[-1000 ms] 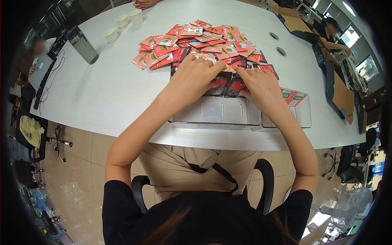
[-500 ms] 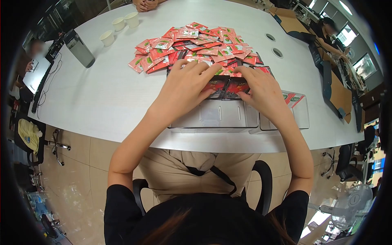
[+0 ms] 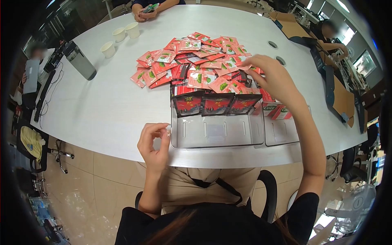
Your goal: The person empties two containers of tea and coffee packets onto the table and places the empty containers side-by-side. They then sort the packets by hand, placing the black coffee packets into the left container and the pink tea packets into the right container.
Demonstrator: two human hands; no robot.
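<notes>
Three black-and-red packets (image 3: 218,104) stand side by side in a row across the clear plastic bin (image 3: 216,143). Behind them lies a large heap of red and pink sachets with green pictures (image 3: 201,77). My right hand (image 3: 269,75) reaches over the heap's right edge, thumb and fingers apart, fingertips right at the sachets. Just left of the bin, my left hand (image 3: 153,143) hovers near the table's front edge, its fingers loosely curled and nothing visible between them. Red-and-white packets (image 3: 278,111) stand in a smaller clear bin (image 3: 281,143), partly hidden by my right forearm.
A grey bottle (image 3: 79,60) and several paper cups (image 3: 108,50) stand at the left. Across the table, another person's hands (image 3: 145,15) hold a small green item. Opened cardboard boxes (image 3: 341,92) line the right side. Two round holes (image 3: 272,44) pierce the tabletop.
Both hands have left the black packets, which now stand exposed in a row. My left hand moved down and left, my right up and right to the heap. The other person's hands now show a green item.
</notes>
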